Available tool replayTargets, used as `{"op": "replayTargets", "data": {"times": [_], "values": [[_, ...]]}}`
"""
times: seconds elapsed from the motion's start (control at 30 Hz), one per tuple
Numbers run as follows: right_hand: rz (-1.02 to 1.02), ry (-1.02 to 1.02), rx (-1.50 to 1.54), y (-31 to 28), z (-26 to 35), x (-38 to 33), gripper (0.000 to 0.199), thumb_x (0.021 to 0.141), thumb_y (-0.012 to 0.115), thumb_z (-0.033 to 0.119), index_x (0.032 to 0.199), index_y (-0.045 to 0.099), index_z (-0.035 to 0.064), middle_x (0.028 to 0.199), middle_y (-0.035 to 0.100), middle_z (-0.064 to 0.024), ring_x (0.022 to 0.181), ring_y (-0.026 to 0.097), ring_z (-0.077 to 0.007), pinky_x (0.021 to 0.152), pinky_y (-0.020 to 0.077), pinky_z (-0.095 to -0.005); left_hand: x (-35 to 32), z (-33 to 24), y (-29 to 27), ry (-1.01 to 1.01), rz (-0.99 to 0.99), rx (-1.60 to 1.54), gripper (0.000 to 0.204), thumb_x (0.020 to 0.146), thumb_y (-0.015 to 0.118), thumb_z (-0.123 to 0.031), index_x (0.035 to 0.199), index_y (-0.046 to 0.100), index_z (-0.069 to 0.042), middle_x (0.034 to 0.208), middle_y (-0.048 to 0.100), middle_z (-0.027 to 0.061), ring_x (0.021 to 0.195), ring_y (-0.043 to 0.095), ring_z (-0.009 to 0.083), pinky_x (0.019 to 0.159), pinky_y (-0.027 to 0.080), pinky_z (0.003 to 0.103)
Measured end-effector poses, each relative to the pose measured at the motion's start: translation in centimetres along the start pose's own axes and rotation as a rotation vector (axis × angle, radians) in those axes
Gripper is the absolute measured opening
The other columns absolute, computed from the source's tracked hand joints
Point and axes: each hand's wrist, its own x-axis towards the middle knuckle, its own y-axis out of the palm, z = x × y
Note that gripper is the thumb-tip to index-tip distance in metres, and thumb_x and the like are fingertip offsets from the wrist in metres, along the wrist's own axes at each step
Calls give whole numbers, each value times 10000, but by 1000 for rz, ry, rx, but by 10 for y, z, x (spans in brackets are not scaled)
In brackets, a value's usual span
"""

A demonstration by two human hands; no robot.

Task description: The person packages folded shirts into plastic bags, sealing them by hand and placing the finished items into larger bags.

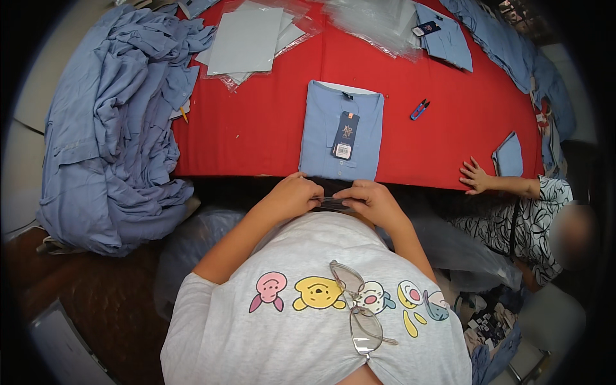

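A folded light-blue shirt (312, 144) lies at the table's near edge, with a dark hang tag (347, 131) on its front. Just below that edge, close to my body, both hands are closed in pinches, a short way apart. My left hand (295, 197) and my right hand (372, 200) pinch a thin, shiny strip (333, 203) stretched between them. It could be see-through plastic, but it is too small and dark to name. The fingertips partly cover it.
A large heap of blue garments (109, 135) stands left. Grey-white boards (247, 40) in clear plastic and clear bags (378, 22) lie far back on the red table (269, 128). Blue thread snips (420, 109) lie right of the shirt. Another person's hand (475, 178) rests on the right edge.
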Motion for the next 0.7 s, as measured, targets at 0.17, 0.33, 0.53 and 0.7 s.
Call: {"op": "replayTargets", "data": {"times": [0.17,0.33,0.53,0.7], "values": [[-26,230,168,3,-18,-19,308,863,803,53,1170,789,85,851,648,-41,753,572,-136,706,485,-313,-6,25,18,-119,-26,-74,227,964,686,-248,1073,807,-91,959,780,158,957,730,325,937,540,444],[92,331,152,20,-56,-30,144,938,746,59,1058,694,-1,974,738,-70,853,658,-124,772,523,-294,-9,32,25,-245,85,-156,261,1001,657,-266,1095,790,-62,1007,776,185,945,731,367,844,565,443],[72,421,317,34,-81,-32,102,1076,602,100,1122,545,30,1093,758,-137,934,709,-159,879,556,-327,-5,55,40,-151,-42,-242,228,992,678,-228,1070,782,-40,1022,740,159,940,708,352,847,548,423],[-49,398,435,19,-90,-27,45,1074,590,68,1076,589,24,1031,747,-100,951,708,-157,906,558,-323,-5,30,26,-199,-309,-137,183,955,730,-199,1020,794,-40,1055,713,133,992,680,325,872,535,418]]}}
